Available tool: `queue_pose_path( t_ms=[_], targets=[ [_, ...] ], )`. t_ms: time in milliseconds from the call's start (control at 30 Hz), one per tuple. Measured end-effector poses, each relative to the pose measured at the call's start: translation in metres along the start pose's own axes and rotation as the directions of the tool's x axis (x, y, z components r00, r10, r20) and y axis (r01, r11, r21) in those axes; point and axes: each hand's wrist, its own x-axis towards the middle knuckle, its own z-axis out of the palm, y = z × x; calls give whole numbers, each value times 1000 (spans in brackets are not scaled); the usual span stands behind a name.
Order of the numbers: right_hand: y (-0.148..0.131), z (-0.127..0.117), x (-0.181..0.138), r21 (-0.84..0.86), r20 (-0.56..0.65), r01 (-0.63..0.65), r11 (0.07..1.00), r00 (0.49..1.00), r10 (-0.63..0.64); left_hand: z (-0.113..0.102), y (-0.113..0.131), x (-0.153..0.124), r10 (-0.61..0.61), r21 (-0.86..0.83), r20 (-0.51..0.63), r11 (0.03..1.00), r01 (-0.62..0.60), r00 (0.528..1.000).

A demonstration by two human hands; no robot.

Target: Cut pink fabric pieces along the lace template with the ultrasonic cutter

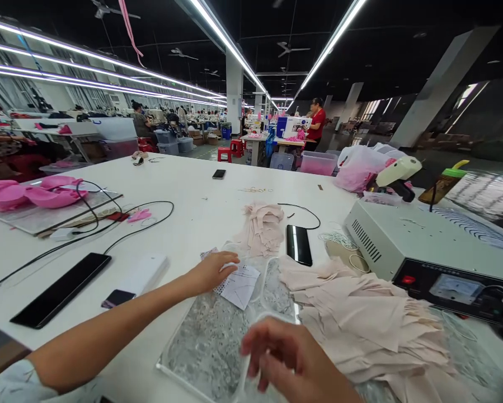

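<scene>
My left hand [211, 272] reaches out over the white table [184, 190] and pinches a white paper slip [239, 285] that lies on a clear plastic sheet over grey lace [211, 341]. My right hand [291, 358] hovers low at the frame's bottom, fingers loosely curled and blurred, above the plastic sheet and beside a heap of pale pink fabric pieces [360, 319]. A smaller stack of the same pink pieces [262, 226] lies further back.
A grey machine box [423, 246] with a red switch stands at right. A black phone [299, 244], a long black slab [60, 288], cables and pink garments [28, 193] lie on the table. Other workers sit at sewing stations behind.
</scene>
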Motion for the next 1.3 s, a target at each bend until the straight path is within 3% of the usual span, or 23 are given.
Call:
queue_pose_path(
  t_ms=[33,67,200,367,467,633,733,833,933,1067,1300],
  targets=[
    [6,-2,11,-30,-164,-43,999,986,38,-1,1,-1,-2,-5,30,1000,2,1000],
    [12,-4,20,-42,-211,-64,997,976,54,-1,1,-3,-4,-14,60,1000,5,998],
    [32,-13,33,-58,-232,-108,992,968,92,-3,-1,-3,-38,-91,139,995,51,990],
    [49,-28,38,-33,-307,-129,991,945,113,-10,-3,10,-186,-297,157,928,226,970],
    [51,-31,46,7,-400,-80,997,913,76,-7,3,12,-301,-470,148,817,335,942],
    [45,-29,74,80,-467,-7,997,883,43,14,21,4,-487,-713,153,548,437,860],
    [51,-31,93,122,-497,-66,990,860,119,25,24,-3,-581,-796,140,416,441,802],
    [61,-37,107,134,-513,-147,980,836,196,27,18,-12,-633,-835,116,356,420,766],
    [66,-43,113,100,-504,-200,975,834,223,20,6,-21,-644,-841,70,372,392,762],
    [61,-41,115,22,-524,-203,979,831,184,9,-11,-24,-626,-818,-87,489,304,775],
    [52,-39,118,-201,-519,-202,959,852,71,25,-15,-27,-505,-660,-246,712,239,827]
  ],
)
